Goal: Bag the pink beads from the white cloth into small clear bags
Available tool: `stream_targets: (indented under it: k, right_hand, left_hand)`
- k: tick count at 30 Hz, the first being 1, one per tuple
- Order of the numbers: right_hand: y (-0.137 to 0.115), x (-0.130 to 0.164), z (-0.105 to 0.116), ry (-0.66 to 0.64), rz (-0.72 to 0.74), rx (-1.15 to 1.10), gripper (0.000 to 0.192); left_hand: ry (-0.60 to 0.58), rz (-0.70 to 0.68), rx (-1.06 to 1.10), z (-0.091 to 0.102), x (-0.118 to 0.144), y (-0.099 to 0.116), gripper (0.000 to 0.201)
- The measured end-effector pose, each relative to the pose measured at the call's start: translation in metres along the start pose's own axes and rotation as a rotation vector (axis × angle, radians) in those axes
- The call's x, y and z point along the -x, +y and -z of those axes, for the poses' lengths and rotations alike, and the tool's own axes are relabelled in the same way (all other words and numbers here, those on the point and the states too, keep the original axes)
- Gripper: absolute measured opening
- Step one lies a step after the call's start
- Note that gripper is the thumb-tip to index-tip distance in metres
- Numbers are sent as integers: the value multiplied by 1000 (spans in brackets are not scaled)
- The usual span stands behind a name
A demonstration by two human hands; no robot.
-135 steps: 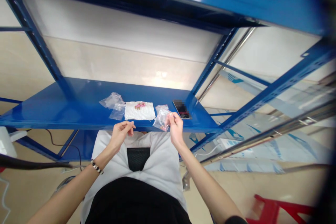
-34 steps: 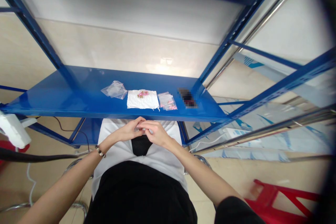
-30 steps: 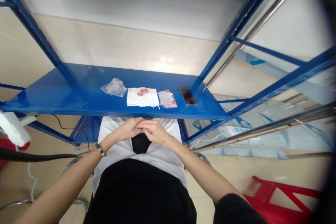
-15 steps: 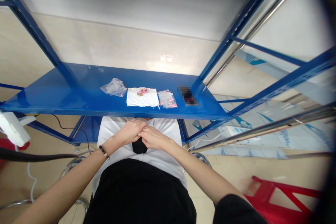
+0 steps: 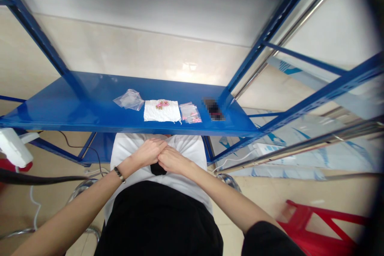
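My left hand [image 5: 151, 151] and my right hand [image 5: 173, 159] are clasped together over my lap, below the shelf's front edge. Their fingers are curled in against each other; the palms are hidden, and nothing shows in them. Just under them is a dark patch [image 5: 157, 169] that I cannot identify. On the blue shelf [image 5: 90, 114] in front lies a white cloth pouch [image 5: 159, 115] with small pink and brownish beads [image 5: 162, 105] on top. Left of it are clear plastic bags [image 5: 129, 99]. To its right, zip bags [image 5: 190, 113] hold pink pieces.
A blurred-out dark object [image 5: 213, 109] lies near the shelf's right end. Blue uprights [image 5: 256, 58] frame the shelf. A white device [image 5: 15, 148] and a dark strap [image 5: 45, 177] jut in from the left. A red stool [image 5: 306, 222] stands on the floor at right.
The clasped hands have shifted slightly, the right hand closing more over the left fingertips. Items on the shelf have stayed in place; the whole view has drifted a little.
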State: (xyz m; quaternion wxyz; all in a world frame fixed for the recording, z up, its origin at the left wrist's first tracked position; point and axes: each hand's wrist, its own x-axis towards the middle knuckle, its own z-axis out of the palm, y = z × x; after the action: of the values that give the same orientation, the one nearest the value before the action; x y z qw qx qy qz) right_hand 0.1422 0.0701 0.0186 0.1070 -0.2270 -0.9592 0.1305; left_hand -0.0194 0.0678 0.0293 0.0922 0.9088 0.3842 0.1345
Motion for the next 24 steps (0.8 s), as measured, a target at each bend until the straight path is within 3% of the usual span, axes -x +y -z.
stream_targets:
  k: [6,13,16,19,21,24]
  right_hand:
    - [-5,-4,19,-2,33,98,17]
    - [-4,-7,32,92,97,135,15]
    - [-5,-3,42,245,165,88,23]
    - [-5,-1,55,477,172,3,36]
    - [-1,-5,65,613,88,-51,38]
    - [17,-27,77,718,-88,-111,31]
  left_hand:
    - [53,-3,23,7,-1,-1,15]
    - [125,37,5,14,1,-10,2]
    - [226,102,129,20,3,-16,4]
    - [387,226,349,27,2,-19,8]
    - [507,312,503,30,-1,-19,11]
    - [636,389,716,31,-8,-19,20]
